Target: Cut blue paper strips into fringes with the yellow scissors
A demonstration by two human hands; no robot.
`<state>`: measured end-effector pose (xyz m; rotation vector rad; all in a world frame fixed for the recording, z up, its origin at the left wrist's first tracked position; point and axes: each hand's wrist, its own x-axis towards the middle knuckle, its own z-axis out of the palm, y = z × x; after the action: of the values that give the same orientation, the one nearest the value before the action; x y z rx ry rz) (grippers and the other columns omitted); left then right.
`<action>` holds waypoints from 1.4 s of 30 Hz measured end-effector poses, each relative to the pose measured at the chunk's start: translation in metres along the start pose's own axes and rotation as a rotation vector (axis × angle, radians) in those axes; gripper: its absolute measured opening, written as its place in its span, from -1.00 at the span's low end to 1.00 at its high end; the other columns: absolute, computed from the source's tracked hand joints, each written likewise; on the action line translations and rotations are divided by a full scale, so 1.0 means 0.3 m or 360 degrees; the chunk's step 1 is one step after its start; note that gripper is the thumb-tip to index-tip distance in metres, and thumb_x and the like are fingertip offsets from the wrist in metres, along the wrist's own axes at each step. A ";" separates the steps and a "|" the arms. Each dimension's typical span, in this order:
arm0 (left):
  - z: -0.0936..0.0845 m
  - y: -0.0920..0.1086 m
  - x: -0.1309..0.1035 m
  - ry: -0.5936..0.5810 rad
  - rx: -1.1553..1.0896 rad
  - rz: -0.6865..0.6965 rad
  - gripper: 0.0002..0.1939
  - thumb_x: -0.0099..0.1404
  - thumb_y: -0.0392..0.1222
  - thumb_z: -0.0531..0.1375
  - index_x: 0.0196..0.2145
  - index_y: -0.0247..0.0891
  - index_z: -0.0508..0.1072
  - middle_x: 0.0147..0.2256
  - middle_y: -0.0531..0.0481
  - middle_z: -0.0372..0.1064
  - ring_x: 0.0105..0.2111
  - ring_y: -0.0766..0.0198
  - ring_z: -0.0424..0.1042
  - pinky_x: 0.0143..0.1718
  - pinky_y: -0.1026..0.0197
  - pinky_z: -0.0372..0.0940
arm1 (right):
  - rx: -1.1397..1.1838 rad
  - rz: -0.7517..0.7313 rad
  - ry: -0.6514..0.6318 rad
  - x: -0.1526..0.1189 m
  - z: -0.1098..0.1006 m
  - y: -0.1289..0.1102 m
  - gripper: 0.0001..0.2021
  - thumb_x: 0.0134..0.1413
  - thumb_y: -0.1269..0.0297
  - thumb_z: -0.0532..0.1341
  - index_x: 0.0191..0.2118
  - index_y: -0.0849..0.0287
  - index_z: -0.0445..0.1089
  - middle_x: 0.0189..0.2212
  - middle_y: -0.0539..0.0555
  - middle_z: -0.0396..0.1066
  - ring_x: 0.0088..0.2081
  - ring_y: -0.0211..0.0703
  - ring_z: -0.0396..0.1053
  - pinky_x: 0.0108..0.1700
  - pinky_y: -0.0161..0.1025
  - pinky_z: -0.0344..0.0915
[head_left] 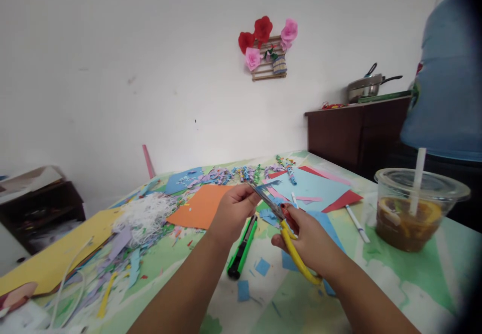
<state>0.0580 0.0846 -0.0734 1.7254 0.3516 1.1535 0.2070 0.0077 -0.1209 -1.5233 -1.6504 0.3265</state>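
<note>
Yellow-handled scissors (295, 256) are in my right hand (307, 236), its fingers through the loops and the blades pointing up and left. My left hand (234, 211) pinches a small piece of blue paper (269, 186) close to the blade tips. Part of the paper is hidden behind the fingers and blades. Beneath and between the hands, a green utility knife (243, 248) lies on the patterned tablecloth (263, 301). Small blue paper squares (262, 266) are scattered near it.
A plastic cup of iced drink (410, 218) with a straw stands at the right. Orange paper (201, 206), light blue sheets (312, 188) and curled strips lie behind the hands. White shredded strands (145, 218) and yellow card (75, 243) are at left. White pens (357, 223) lie at right.
</note>
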 end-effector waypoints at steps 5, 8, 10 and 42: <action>-0.002 -0.003 -0.001 0.0001 0.0014 -0.0061 -0.84 0.29 -0.20 0.12 -0.40 -0.36 0.37 -0.57 0.16 0.24 -0.68 0.49 0.19 -0.68 0.39 0.17 | -0.0037 0.0019 0.0028 0.003 0.005 0.017 -0.79 0.04 0.15 0.21 -0.35 0.19 0.25 -0.44 -0.07 0.22 -0.44 -0.28 0.23 -0.42 -0.27 0.22; 0.000 -0.002 -0.002 0.0020 0.0037 -0.0130 -0.83 0.29 -0.20 0.11 -0.39 -0.36 0.37 -0.57 0.16 0.24 -0.69 0.49 0.19 -0.69 0.40 0.16 | 0.0005 0.0035 0.0023 0.004 0.004 0.015 -0.80 0.06 0.16 0.21 -0.33 0.20 0.27 -0.42 -0.06 0.24 -0.43 -0.28 0.25 -0.40 -0.26 0.24; 0.003 -0.001 -0.002 0.0059 0.0063 -0.0167 -0.84 0.29 -0.21 0.12 -0.39 -0.36 0.37 -0.57 0.16 0.24 -0.68 0.49 0.21 -0.68 0.40 0.17 | 0.0058 0.0059 0.0013 0.005 0.004 0.010 -0.80 0.09 0.17 0.19 -0.29 0.21 0.29 -0.38 -0.04 0.28 -0.41 -0.27 0.28 -0.38 -0.25 0.26; -0.007 0.071 -0.021 -0.0193 -0.0327 0.0113 -0.71 0.24 -0.03 0.13 -0.30 -0.31 0.49 -0.38 -0.03 0.45 -0.30 0.20 0.41 -0.22 0.11 0.25 | 0.2491 -0.0187 -0.1267 -0.105 0.191 -0.032 -0.05 -0.26 -0.51 -0.43 -0.59 0.29 0.32 -0.80 -0.06 0.08 -0.80 -0.45 -0.04 -0.78 -0.42 -0.21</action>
<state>0.0475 0.0717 -0.0587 1.6278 0.0943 1.0899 0.1562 -0.0035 -0.1617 -0.0464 -1.2518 1.7826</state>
